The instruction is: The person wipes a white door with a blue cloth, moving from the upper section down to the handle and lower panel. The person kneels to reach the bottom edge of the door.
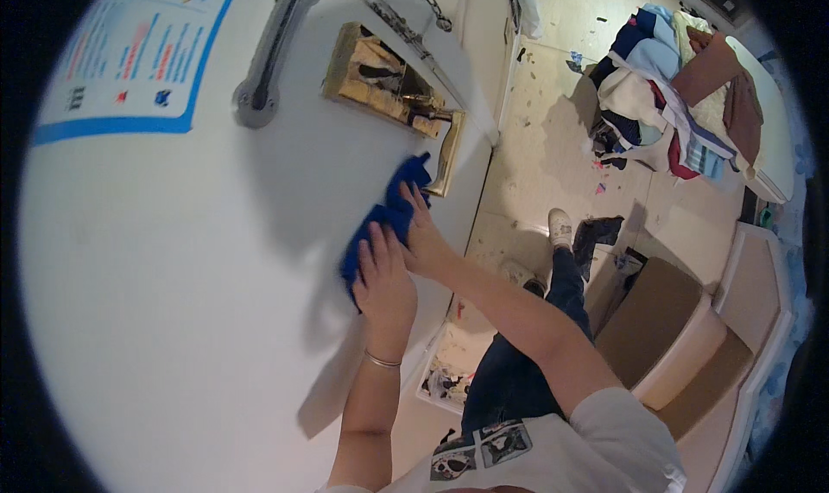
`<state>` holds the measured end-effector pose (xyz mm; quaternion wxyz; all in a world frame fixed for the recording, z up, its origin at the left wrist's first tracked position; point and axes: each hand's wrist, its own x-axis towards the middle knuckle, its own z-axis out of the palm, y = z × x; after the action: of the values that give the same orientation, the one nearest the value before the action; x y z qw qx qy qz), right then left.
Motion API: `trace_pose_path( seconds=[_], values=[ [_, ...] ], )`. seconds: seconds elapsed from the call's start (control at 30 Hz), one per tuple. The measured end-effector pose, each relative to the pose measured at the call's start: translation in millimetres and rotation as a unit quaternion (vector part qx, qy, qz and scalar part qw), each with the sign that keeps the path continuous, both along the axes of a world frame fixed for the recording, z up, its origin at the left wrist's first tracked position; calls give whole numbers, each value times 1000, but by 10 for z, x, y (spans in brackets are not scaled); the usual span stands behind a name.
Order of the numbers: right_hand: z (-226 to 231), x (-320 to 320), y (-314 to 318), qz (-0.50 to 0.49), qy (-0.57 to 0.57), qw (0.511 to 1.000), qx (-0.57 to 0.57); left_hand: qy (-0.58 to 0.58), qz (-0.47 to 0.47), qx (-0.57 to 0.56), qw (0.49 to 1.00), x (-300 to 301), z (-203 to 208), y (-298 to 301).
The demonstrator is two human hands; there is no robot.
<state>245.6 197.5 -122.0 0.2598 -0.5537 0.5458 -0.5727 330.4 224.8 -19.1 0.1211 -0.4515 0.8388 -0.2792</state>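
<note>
a white upright surface [155, 320] (it looks like a door) fills the left and middle of the view, its right-hand edge slanting down beside the pale floor [527, 152], where small dark scraps lie scattered. past that edge, a heap of clothes [643, 96] in blue, white, brown and dark red is piled up, and nearer the person a brown box [652, 316] stands on the floor. a printed sheet [129, 57] with a blue border is fixed toward the surface's upper left, and a worn brass-coloured lock [380, 83] sits close to the right-hand edge. a grey handle [275, 57] is mounted between the two. the blue cloth [367, 243] is against the surface, just below the lock and near that same edge, bunched and creased. the left hand [386, 290] lies on its lower part, fingers stretched out and slightly apart. the right hand [423, 243] touches its upper part, fingers pointing up (whether they grip it, i cannot tell). a white shoe [560, 227] shows on the floor, a short chain [429, 1] hangs above the lock, and a thin bracelet [382, 360] circles the left wrist.
</note>
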Motion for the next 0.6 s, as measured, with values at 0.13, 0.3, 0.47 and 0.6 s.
trace_pose_path(
  seconds=[0.13,0.3,0.47,0.6],
  values=[
    [-755,83,30,-21,-148,981,126,8,-79,95,992,-55,-493,-99],
    [-603,-176,-89,-34,-113,986,117,33,-14,109,993,-307,-512,-160],
    [-321,-314,-240,-76,-104,992,-16,55,31,50,997,-383,-429,-143],
    [-651,-320,-342,-59,-95,991,72,36,25,117,992,-468,-560,-262]
  ],
)
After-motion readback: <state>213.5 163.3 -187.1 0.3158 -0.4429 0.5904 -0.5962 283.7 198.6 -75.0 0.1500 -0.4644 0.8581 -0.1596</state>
